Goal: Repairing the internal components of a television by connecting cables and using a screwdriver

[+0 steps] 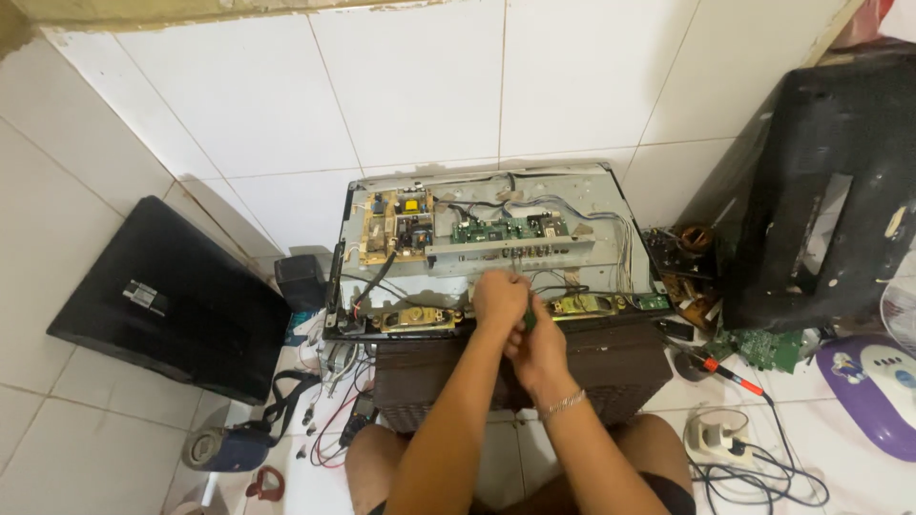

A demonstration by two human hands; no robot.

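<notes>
So the thing being worked on was an opened-up flat TV chassis [496,205] lying face down on a dark brown wicker stool [611,377], pushed up against the white tiled wall [410,86]. Both hands were bunched together at its near edge, right in the middle. The left hand [499,298] was curled over, fingers bent down onto the metal rim, but what it had pinched I couldn't tell. The right hand [539,348] sat just below it, touching it, fingers wrapped tight around a small green-handled tool [528,321], bracelet on that wrist.

Inside the chassis there was a tan power board [396,224] at the left, a green main board [506,229] in the middle, and two speakers [417,318] along the near edge either side of the hands.

Further out: a black back cover [162,296] lay flat on the floor to the left, a dark plastic chair [825,181] stood at the right, and an orange-handled soldering iron [735,374] lay on the floor near a white power strip [711,437]. A purple-and-white appliance [873,386] sat at the far right.
</notes>
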